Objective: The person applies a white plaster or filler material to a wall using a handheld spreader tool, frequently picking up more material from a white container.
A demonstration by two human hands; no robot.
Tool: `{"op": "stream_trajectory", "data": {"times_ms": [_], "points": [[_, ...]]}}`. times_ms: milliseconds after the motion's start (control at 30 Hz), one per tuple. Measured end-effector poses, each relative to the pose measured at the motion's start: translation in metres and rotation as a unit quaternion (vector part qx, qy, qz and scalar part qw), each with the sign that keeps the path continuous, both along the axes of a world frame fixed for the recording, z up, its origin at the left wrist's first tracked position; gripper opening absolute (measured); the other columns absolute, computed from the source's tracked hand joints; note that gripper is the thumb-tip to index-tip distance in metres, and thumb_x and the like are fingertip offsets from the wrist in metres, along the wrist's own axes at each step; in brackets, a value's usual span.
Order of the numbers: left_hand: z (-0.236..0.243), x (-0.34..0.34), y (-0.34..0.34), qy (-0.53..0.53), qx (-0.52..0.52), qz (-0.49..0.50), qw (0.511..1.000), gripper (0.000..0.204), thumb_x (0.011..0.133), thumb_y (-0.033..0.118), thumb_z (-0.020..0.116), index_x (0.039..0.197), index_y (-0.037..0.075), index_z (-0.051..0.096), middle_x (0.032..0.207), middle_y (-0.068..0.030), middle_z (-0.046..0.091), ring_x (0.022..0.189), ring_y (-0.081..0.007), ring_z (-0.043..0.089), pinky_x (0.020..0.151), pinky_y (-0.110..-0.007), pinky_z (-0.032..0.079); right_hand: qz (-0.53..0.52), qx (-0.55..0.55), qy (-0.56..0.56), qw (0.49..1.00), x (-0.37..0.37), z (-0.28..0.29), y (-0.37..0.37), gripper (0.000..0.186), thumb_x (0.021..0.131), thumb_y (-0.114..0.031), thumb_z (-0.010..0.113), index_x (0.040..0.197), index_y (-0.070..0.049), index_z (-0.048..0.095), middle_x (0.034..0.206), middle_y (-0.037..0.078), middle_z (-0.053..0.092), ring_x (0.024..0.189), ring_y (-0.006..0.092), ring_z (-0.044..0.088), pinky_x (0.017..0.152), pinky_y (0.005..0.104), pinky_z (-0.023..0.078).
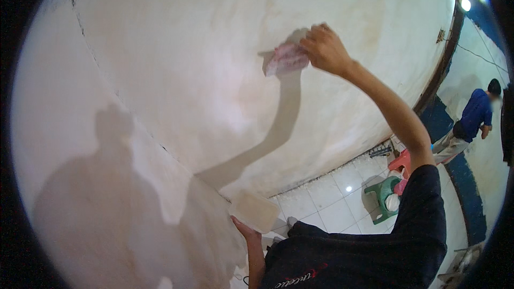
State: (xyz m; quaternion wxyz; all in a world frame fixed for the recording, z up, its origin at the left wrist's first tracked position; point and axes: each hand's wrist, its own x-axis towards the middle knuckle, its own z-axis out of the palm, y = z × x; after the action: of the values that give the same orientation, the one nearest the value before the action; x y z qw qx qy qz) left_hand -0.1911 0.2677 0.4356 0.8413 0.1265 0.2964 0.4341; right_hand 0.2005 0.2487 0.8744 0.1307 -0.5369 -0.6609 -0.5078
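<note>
My right hand (326, 45) is raised to the white plastered wall (187, 48), its fingers closed on a flat pinkish-white tool (285, 61), which looks like a scraper, held at or just off the surface; its exact contact is unclear. Low down near the wall corner, my left hand (246, 226) grips a flat beige rectangular board (252, 210) by its edge. Shadows of my arm, head and the tool fall across the wall.
A person (474, 112) in a blue shirt works at the right-hand wall. On the tiled floor (326, 200) stand a green plastic stool (377, 208) with items on it and a red stool (399, 161). A dark frame, wires and a lit lamp (465, 4) are upper right.
</note>
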Motion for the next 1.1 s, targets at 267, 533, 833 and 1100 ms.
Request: {"op": "stream_trajectory", "data": {"times_ms": [267, 533, 833, 1100], "points": [[-0.022, 0.002, 0.000, 0.019, 0.032, 0.012, 0.999, 0.065, 0.099, 0.058, 0.025, 0.137, 0.010, 0.045, 0.135, -0.0103, 0.051, 0.122, -0.0307, 0.051, 0.101, -0.046, 0.045, -0.140, 0.052, -0.114, 0.982, -0.003, 0.143, 0.011, 0.022, 0.077, -0.029, 0.068, 0.088, -0.010, 0.069, 0.080, 0.012, 0.066, 0.080, 0.0300, 0.063, 0.075, 0.0427, 0.048], [-0.058, 0.004, 0.009, -0.033, 0.035, 0.012, 0.999, 0.061, 0.097, 0.058, 0.030, 0.130, 0.011, 0.051, 0.127, -0.0089, 0.057, 0.114, -0.0303, 0.056, 0.097, -0.047, 0.048, -0.040, -0.038, 0.128, 0.990, 0.045, 0.240, 0.000, 0.014, 0.081, -0.018, 0.069, 0.081, -0.004, 0.069, 0.075, 0.010, 0.068, 0.067, 0.0285, 0.065, 0.062, 0.0419, 0.051], [-0.020, 0.006, -0.005, -0.021, 0.026, 0.010, 0.999, 0.062, 0.097, 0.057, 0.029, 0.136, 0.012, 0.046, 0.133, -0.0090, 0.052, 0.122, -0.0309, 0.051, 0.101, -0.047, 0.044, 0.226, -0.011, 0.435, 0.871, 0.002, 0.234, 0.019, 0.024, 0.083, -0.022, 0.075, 0.083, 0.002, 0.073, 0.076, 0.004, 0.069, 0.070, 0.0113, 0.061, 0.066, 0.0288, 0.049], [-0.013, 0.044, -0.017, -0.026, 0.028, -0.021, 0.999, 0.061, 0.099, 0.055, 0.028, 0.137, 0.011, 0.044, 0.134, -0.0099, 0.051, 0.122, -0.0309, 0.050, 0.102, -0.046, 0.043, -0.114, 0.172, 0.370, 0.906, 0.029, 0.206, 0.008, 0.040, 0.079, -0.047, 0.069, 0.092, -0.009, 0.075, 0.084, 0.014, 0.071, 0.082, 0.0301, 0.068, 0.076, 0.0387, 0.053]]}}
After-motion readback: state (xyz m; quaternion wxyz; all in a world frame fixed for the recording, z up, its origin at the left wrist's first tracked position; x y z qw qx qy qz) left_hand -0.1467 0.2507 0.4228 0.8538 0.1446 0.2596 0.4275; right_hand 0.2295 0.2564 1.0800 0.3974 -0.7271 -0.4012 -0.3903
